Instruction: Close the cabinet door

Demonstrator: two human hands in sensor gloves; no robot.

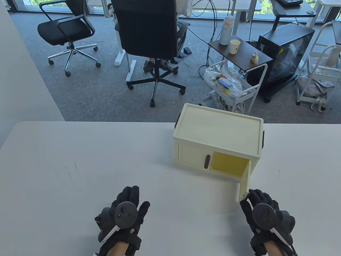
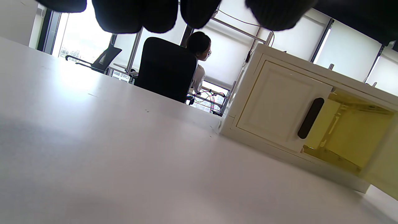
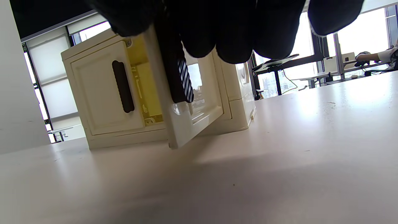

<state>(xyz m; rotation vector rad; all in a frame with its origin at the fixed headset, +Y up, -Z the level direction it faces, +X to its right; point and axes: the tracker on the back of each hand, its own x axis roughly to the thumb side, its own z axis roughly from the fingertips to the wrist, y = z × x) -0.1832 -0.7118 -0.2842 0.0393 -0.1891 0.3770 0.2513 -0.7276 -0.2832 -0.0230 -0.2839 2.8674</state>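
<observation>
A small cream cabinet (image 1: 221, 128) stands on the white table (image 1: 80, 165). Its left door (image 1: 191, 156) is shut. Its right door (image 1: 244, 184) stands open, swung out toward me, and shows the yellow inside (image 1: 229, 164). My right hand (image 1: 249, 198) holds the free edge of the open door. In the right wrist view the thumb and fingers (image 3: 236, 37) sit on either side of the door (image 3: 192, 121) at its dark handle (image 3: 182, 81). My left hand (image 1: 125, 213) rests open on the table, well left of the cabinet (image 2: 279, 105).
The table's far edge runs just behind the cabinet. Beyond it, on the floor, are office chairs (image 1: 149, 34), a white trolley (image 1: 229, 88) and a side table with a cup (image 1: 235, 46). A white wall (image 1: 24, 66) stands at the left.
</observation>
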